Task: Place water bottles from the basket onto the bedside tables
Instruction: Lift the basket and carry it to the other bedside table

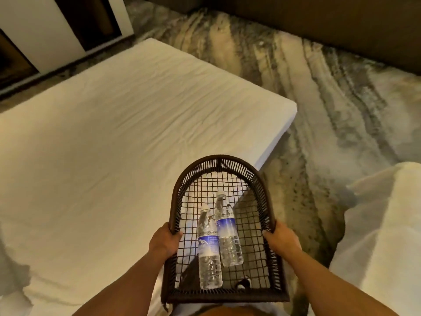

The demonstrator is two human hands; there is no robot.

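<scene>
Basket (268, 215), lower centre of frame, held over the bed (114, 133) edge. Left hand (165, 241) and right hand (281, 238) each have fingers curled closed around a side rim. Two bottles (227, 231) lie side by side, touching, on the mesh; long axes run bottom to top of frame, caps toward the top.

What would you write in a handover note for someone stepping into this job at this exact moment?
Left hand: gripping the left rim of the basket.
Right hand: gripping the right rim.
The basket is carried in front of the body, over the edge of the white bed.
Two water bottles lie side by side inside it, caps pointing away: left bottle, right bottle.
Done: nothing placed, judging by this view.
Left: both bottles. No bedside table is in view, so find those first.
</scene>
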